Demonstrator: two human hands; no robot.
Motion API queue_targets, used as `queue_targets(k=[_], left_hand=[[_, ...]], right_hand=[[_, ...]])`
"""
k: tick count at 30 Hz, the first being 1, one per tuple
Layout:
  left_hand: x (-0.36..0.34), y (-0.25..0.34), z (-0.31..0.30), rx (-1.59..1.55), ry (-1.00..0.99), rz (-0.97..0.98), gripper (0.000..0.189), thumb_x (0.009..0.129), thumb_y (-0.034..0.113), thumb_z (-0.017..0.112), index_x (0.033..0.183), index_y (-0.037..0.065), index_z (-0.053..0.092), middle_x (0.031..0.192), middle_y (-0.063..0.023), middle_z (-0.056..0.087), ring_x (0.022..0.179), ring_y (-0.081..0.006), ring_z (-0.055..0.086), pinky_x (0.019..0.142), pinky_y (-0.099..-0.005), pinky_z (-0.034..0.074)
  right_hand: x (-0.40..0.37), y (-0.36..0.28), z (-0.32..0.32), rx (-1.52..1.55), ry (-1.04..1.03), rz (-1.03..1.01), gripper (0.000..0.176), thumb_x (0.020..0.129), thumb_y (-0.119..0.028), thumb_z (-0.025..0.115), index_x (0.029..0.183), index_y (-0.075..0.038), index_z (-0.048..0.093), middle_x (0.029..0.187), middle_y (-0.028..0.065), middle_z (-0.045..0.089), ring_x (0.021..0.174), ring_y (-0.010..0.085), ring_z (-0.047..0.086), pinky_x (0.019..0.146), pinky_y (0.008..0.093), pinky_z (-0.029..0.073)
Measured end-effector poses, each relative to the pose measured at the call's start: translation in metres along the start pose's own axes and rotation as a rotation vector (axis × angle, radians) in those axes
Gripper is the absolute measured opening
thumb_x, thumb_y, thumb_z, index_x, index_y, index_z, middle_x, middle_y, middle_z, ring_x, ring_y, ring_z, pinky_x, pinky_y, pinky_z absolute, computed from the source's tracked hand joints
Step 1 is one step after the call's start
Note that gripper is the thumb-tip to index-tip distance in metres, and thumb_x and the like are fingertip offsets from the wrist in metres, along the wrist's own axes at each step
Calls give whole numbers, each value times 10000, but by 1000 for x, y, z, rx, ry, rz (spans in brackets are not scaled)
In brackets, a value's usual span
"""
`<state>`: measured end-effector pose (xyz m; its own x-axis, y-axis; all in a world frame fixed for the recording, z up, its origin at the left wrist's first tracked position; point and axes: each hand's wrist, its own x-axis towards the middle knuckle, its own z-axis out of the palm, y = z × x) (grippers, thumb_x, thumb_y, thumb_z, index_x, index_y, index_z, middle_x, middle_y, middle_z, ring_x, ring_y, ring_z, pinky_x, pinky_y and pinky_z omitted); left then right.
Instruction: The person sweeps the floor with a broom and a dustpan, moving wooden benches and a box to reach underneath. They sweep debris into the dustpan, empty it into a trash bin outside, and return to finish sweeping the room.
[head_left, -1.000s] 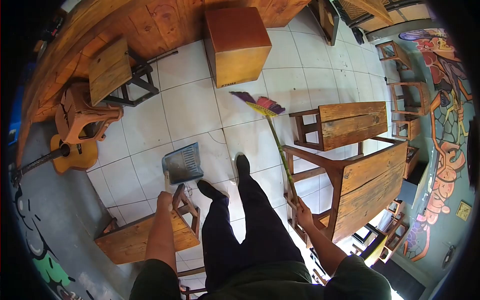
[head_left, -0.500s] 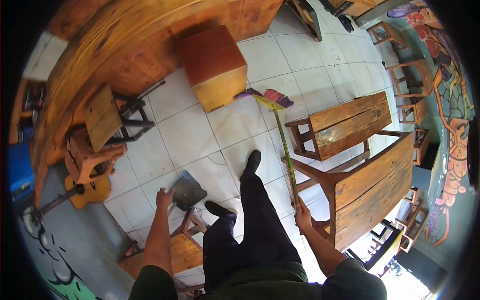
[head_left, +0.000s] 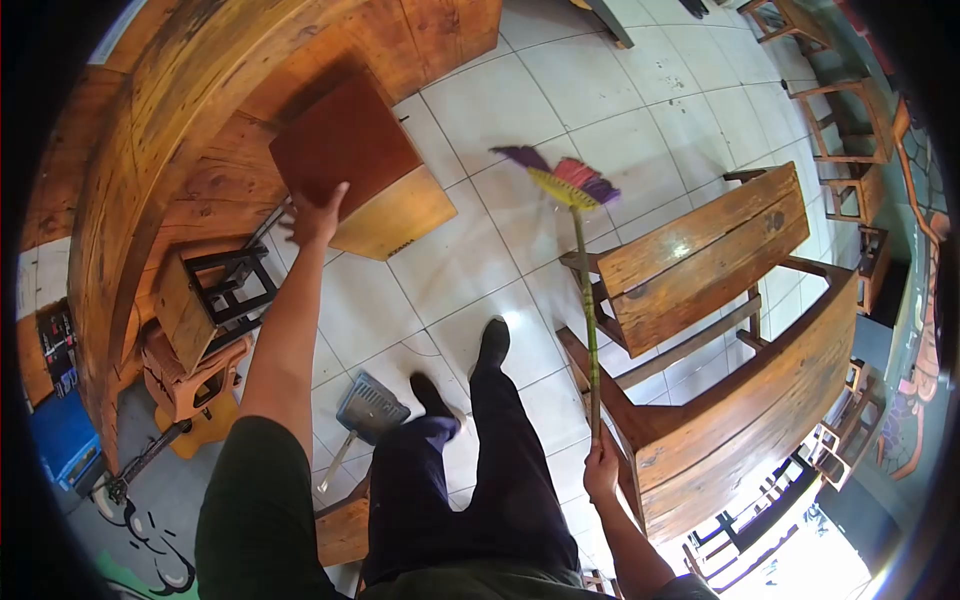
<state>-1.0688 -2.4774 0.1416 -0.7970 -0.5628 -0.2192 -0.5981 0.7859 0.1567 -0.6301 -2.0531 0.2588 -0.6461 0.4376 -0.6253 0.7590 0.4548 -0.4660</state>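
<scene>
My left hand [head_left: 315,218] is stretched forward with fingers spread, at the near left corner of a box-shaped wooden cajon [head_left: 400,212]. Its fingertips overlap the cajon's reddish-brown face in this view. The cajon stands on the tiled floor against the wooden counter. My right hand [head_left: 601,470] is wrapped round the green and brown handle of a broom [head_left: 590,320]. The broom's yellow head with purple and pink bristles is at the floor ahead, to the right of the cajon. A dark dustpan [head_left: 372,408] with a pale handle lies on the floor by my left foot.
A wooden bench [head_left: 705,255] and a long wooden table [head_left: 760,420] stand close on the right. Along the left are a wooden counter [head_left: 160,150], a stool [head_left: 205,305], a brown plastic stool [head_left: 190,375] and a guitar [head_left: 205,425]. More stools [head_left: 850,120] line the painted wall.
My left hand has gone from beside the dustpan up and forward to the cajon. The broom head has moved away from the cajon to the right. My view has shifted.
</scene>
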Motion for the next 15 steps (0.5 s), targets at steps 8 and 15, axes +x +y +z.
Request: queue_targets(k=[8, 15], left_hand=[[-16, 111, 39, 243, -87, 303, 991, 613, 754, 461, 1370, 271, 44, 1424, -130, -37, 1256, -478, 1, 974, -618, 71], [-33, 49, 49, 325, -72, 642, 947, 685, 445, 648, 1368, 292, 11, 1426, -125, -45, 1263, -465, 12, 973, -613, 119]], right_hand=[[78, -49, 65, 201, 134, -161, 390, 897, -131, 390, 1277, -48, 363, 629, 65, 452, 500, 108, 395, 475, 261, 360], [167, -81, 85, 97, 76, -128, 366, 894, -145, 388, 1233, -6, 394, 977, 211, 573, 855, 302, 583, 735, 339, 447]])
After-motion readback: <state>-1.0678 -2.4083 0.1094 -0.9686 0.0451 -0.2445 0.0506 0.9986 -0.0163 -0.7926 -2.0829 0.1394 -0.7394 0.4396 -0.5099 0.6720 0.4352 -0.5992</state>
